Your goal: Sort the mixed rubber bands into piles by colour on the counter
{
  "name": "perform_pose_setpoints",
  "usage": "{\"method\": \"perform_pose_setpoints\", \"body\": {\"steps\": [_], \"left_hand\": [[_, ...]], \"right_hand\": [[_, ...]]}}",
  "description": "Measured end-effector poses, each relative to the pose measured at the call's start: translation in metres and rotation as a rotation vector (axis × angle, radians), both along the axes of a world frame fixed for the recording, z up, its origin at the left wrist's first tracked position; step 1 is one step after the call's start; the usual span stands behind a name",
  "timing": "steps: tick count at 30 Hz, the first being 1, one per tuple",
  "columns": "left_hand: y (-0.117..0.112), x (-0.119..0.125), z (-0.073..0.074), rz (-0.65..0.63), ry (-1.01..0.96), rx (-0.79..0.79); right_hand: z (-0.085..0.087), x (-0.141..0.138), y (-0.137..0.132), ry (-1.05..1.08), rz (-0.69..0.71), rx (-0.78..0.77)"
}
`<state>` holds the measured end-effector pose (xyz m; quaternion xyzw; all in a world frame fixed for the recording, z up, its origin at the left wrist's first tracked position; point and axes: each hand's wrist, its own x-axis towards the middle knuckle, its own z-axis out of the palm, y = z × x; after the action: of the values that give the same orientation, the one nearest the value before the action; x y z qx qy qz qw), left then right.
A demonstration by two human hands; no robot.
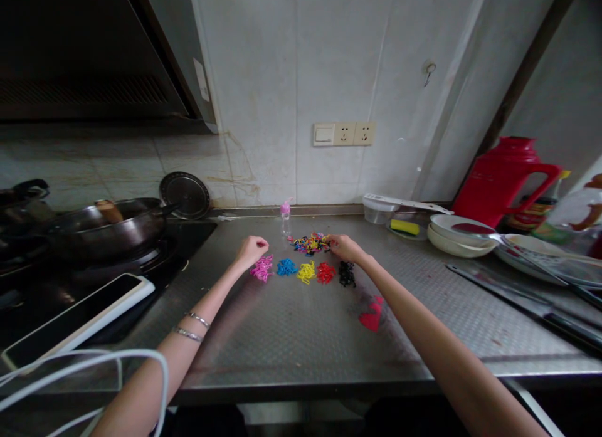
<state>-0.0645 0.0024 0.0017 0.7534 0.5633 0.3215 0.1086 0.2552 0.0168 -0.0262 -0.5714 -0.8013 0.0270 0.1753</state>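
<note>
A mixed heap of tiny coloured pieces (pixel 311 243), perhaps small bands or links, lies on the metal counter (pixel 282 336). In front of it runs a row of sorted piles: pink (pixel 262 269), blue (pixel 286 267), yellow (pixel 306 272), red (pixel 325 273) and black (pixel 347 274). My left hand (pixel 252 251) hovers just above the pink pile, fingertips pinched together; anything between them is too small to see. At the right edge of the mixed heap, my right hand (pixel 346 247) has its fingers closed on or against the pieces. What they grip is hidden.
A small clear bottle with a pink top (pixel 285 216) stands behind the heap. On the left are a pan (pixel 108 227) on the stove and a white-cased device (pixel 79 318) with cables. To the right are bowls (pixel 461 242), a knife (pixel 517 299) and a red thermos (pixel 498 183).
</note>
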Motion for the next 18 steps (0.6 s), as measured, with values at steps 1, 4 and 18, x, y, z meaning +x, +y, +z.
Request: {"method": "perform_pose_setpoints", "body": {"steps": [1,4,18], "left_hand": [[0.000,-0.001,0.000,0.004,0.000,0.000],[-0.001,-0.001,0.001,0.017,0.000,-0.014],[-0.001,-0.002,-0.001,0.009,-0.001,-0.008]], "right_hand": [[0.000,-0.001,0.001,0.005,0.013,0.002],[-0.002,-0.004,0.001,0.007,0.030,0.005],[0.009,0.004,-0.009,0.050,0.040,0.056]]}}
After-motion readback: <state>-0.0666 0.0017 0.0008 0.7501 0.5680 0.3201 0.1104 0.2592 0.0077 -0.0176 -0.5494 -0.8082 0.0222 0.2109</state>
